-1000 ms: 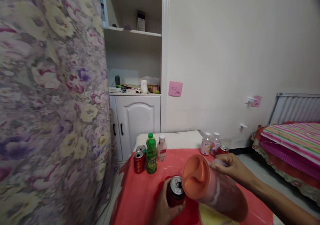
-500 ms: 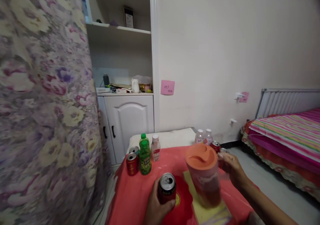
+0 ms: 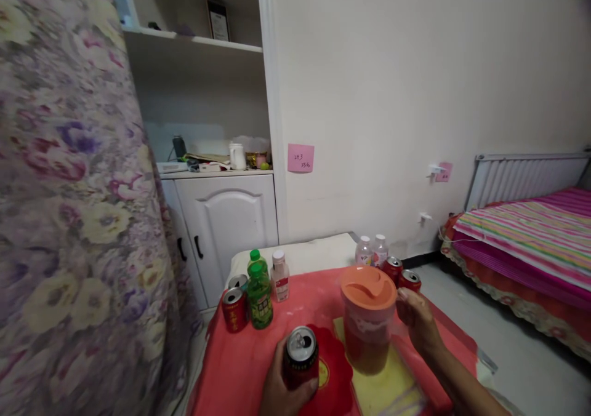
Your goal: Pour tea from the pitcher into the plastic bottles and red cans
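Note:
My left hand (image 3: 284, 382) is wrapped round a dark red can (image 3: 301, 357) with an opened silver top, held over the edge of a red scalloped plate (image 3: 339, 367). On a yellow mat (image 3: 385, 385) a clear pitcher (image 3: 367, 336) with an orange lid (image 3: 369, 288) and reddish contents stands upright. My right hand (image 3: 418, 320) is closed at the pitcher's right side, where the handle would be; the handle itself is hard to make out.
At the left stand a red can (image 3: 235, 310), green bottles (image 3: 259, 297) and a pale bottle (image 3: 279, 277). Two clear bottles (image 3: 364, 251) and two red cans (image 3: 410, 280) are at the back right. Red cloth (image 3: 240, 367) covers the table.
The pitcher has gone from tilted to upright, and my right hand has moved slightly left and down with it. The view has shifted a little; my left hand still holds the can.

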### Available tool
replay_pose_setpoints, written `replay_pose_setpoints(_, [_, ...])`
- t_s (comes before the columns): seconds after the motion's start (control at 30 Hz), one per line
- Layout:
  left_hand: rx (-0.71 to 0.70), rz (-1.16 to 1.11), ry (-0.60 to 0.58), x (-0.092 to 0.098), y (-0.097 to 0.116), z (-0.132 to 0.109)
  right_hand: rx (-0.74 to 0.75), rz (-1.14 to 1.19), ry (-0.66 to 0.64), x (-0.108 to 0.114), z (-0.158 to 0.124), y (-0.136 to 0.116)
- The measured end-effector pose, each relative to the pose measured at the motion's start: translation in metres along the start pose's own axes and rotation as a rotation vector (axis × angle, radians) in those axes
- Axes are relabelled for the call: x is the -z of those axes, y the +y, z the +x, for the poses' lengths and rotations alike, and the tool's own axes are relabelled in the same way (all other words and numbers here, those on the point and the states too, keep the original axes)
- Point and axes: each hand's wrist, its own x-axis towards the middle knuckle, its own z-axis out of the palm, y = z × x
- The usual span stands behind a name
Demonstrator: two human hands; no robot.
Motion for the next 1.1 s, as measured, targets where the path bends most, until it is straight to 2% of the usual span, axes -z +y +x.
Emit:
replay_pose_setpoints(0.23, [0.013,0.024,-0.003,0.0,-0.009,0.002,-0.006,-0.009,0.013,0.007,0.003,0.012])
replay_pose_setpoints(0.47, [-0.013,0.038,-0.03,-0.005,0.003,-0.003,0.019,-0.126,0.005,0.014,0.001,0.011])
replay_pose_setpoints(0.6, [-0.035,0.001,-0.03,-0.006,0.002,-0.006,0.05,-0.184,0.01,0.029,-0.005,0.006])
replay_pose_setpoints(0.7, [-0.047,-0.01,-0.031,-0.007,-0.003,-0.005,0.096,-0.278,0.141,0.049,-0.026,0.003])
replay_pose_setpoints(0.77, [-0.047,-0.007,-0.015,-0.009,-0.004,-0.005,0.161,-0.354,0.269,0.06,-0.049,0.004])
replay_pose_setpoints(0.8, [-0.043,-0.003,-0.008,-0.01,-0.004,-0.004,0.177,-0.373,0.282,0.064,-0.063,0.006])
replay_pose_setpoints(0.87, [-0.035,-0.01,-0.001,-0.01,-0.003,-0.003,0.179,-0.407,0.197,0.061,-0.09,0.016])
replay_pose_setpoints(0.93, [-0.022,-0.03,-0.03,-0.009,-0.001,-0.002,0.124,-0.432,-0.071,0.045,-0.112,0.031])
replay_pose_setpoints(1.03, [0.005,-0.057,-0.089,-0.007,0.002,-0.001,0.058,-0.394,-0.375,0.001,-0.127,0.056])
replay_pose_setpoints(1.1, [0.018,-0.081,-0.12,-0.008,0.0,-0.001,0.03,-0.336,-0.502,-0.034,-0.123,0.067])
